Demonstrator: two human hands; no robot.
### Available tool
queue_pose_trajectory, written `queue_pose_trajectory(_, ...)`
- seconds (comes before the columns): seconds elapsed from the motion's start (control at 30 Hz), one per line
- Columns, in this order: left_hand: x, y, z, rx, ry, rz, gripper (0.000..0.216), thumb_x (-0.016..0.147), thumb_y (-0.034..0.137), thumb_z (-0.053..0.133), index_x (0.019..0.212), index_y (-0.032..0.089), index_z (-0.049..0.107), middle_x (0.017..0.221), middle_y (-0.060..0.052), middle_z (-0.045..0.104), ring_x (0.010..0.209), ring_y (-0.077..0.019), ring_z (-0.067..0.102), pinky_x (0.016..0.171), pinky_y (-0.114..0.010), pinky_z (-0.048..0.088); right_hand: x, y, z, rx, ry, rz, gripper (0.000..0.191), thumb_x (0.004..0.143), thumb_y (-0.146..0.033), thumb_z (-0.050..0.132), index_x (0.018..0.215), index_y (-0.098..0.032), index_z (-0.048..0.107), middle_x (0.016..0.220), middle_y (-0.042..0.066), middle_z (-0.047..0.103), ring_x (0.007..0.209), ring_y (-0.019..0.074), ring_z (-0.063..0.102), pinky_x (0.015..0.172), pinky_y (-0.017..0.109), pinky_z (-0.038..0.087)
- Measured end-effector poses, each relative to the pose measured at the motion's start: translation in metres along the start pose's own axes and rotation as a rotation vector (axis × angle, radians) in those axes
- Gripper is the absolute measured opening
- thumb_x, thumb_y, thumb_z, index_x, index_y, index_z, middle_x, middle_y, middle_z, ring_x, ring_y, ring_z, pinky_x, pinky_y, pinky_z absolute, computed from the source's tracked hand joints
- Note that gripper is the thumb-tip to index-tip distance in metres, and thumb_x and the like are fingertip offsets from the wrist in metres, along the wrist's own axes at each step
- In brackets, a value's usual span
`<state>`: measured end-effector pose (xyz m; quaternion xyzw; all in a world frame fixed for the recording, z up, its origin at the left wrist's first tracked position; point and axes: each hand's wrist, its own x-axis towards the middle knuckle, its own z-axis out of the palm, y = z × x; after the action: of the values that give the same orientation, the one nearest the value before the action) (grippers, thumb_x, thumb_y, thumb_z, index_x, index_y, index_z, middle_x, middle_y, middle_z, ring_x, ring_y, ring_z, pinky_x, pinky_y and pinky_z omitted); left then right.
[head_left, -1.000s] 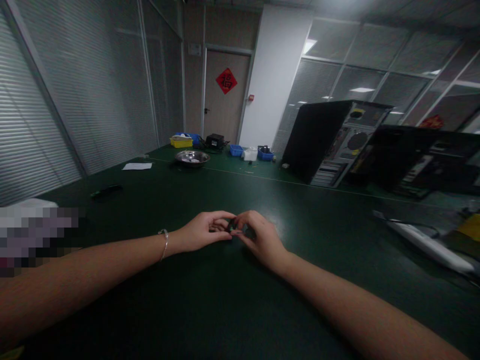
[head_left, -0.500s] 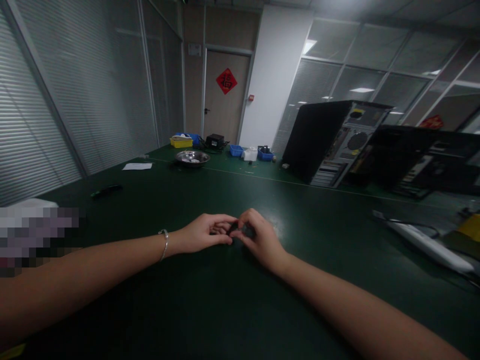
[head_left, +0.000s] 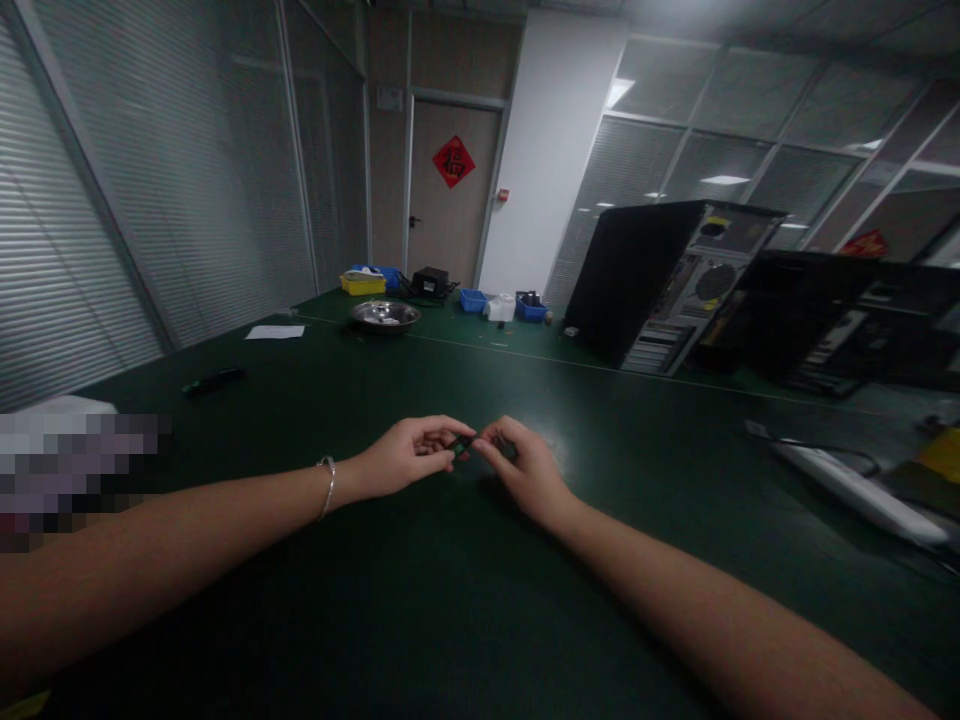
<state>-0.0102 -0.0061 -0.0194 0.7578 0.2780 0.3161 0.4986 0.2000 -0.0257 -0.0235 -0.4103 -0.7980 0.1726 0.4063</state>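
Over the middle of the green tabletop, my left hand pinches a small dark piece with a hint of green between thumb and fingers. A silvery bracelet circles that wrist. From the other side, the thumb and index finger of my right hand close on the piece's right end. The fingertips of both hands nearly meet. Fingers hide much of the piece, so its exact kind cannot be made out.
Left of my hands lies a slim black and green object. Farther back are white paper, a metal bowl and blue bins. A computer tower stands back right, with a white power strip nearer.
The right fingers have drawn together into a pinch, and the dark piece shows more between the fingertips. My left hand has shifted slightly up and left. The surroundings look the same.
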Motion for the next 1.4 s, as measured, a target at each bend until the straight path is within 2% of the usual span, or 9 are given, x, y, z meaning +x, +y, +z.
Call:
queue_pose_trajectory(0.17,0.0,0.006,0.002,0.034,0.008,-0.012,0.036,0.081,0.013,0.057,0.117,0.013,0.058,0.096,-0.008,0.066,0.091,-0.0188,0.064,0.082,-0.033,0.052,0.0,0.001,0.0,-0.016,-0.002,-0.006,0.013,0.089,-0.028,0.055,0.082,-0.018,0.061,0.077,0.001,0.059,0.071,0.0141,0.055,0.064,0.024,0.041)
queue_pose_trajectory(0.37,0.0,0.004,0.0,0.078,0.044,-0.033,0.034,0.08,0.017,0.059,0.114,0.014,0.06,0.094,-0.006,0.065,0.089,-0.0191,0.064,0.08,-0.033,0.052,-0.001,0.001,0.0,-0.046,-0.018,-0.009,0.014,0.089,-0.029,0.055,0.081,-0.018,0.061,0.075,0.001,0.059,0.07,0.0136,0.055,0.063,0.024,0.041)
queue_pose_trajectory(0.6,0.002,-0.003,0.002,-0.079,-0.038,-0.034,0.036,0.081,0.016,0.06,0.117,0.014,0.054,0.1,-0.009,0.068,0.088,-0.0185,0.068,0.086,-0.038,0.052,-0.001,0.0,0.0,-0.053,-0.056,0.008,0.014,0.089,-0.029,0.056,0.084,-0.018,0.063,0.079,0.001,0.061,0.074,0.0144,0.057,0.067,0.025,0.041)
queue_pose_trajectory(0.73,0.002,-0.003,0.003,-0.109,-0.015,-0.048,0.033,0.081,0.017,0.062,0.112,0.013,0.053,0.098,-0.01,0.068,0.089,-0.0201,0.068,0.085,-0.039,0.052,-0.001,-0.002,-0.001,-0.054,-0.064,0.023,0.014,0.089,-0.029,0.056,0.085,-0.018,0.063,0.08,0.002,0.062,0.075,0.015,0.057,0.067,0.025,0.042)
queue_pose_trajectory(0.97,0.001,0.0,0.002,-0.038,0.026,-0.043,0.033,0.079,0.017,0.063,0.111,0.014,0.054,0.093,-0.007,0.067,0.087,-0.0189,0.067,0.083,-0.038,0.053,-0.001,-0.004,-0.002,-0.075,-0.095,0.016,0.012,0.088,-0.028,0.056,0.084,-0.018,0.062,0.079,0.001,0.061,0.073,0.0141,0.056,0.065,0.024,0.04)
queue_pose_trajectory(1.17,0.001,-0.001,0.003,-0.121,0.03,-0.048,0.031,0.079,0.015,0.063,0.109,0.013,0.054,0.09,-0.006,0.066,0.086,-0.0182,0.067,0.083,-0.038,0.053,-0.001,-0.005,-0.002,-0.076,-0.099,0.024,0.014,0.089,-0.03,0.056,0.084,-0.018,0.062,0.079,0.001,0.06,0.073,0.0141,0.056,0.066,0.025,0.041)
queue_pose_trajectory(1.4,0.002,0.002,0.001,-0.126,0.037,-0.074,0.019,0.084,0.021,0.06,0.1,0.012,0.059,0.092,-0.006,0.064,0.085,-0.016,0.065,0.082,-0.033,0.051,-0.002,-0.002,0.0,-0.1,-0.099,0.008,0.014,0.088,-0.031,0.056,0.085,-0.019,0.061,0.079,0.001,0.061,0.073,0.0141,0.056,0.065,0.025,0.041)
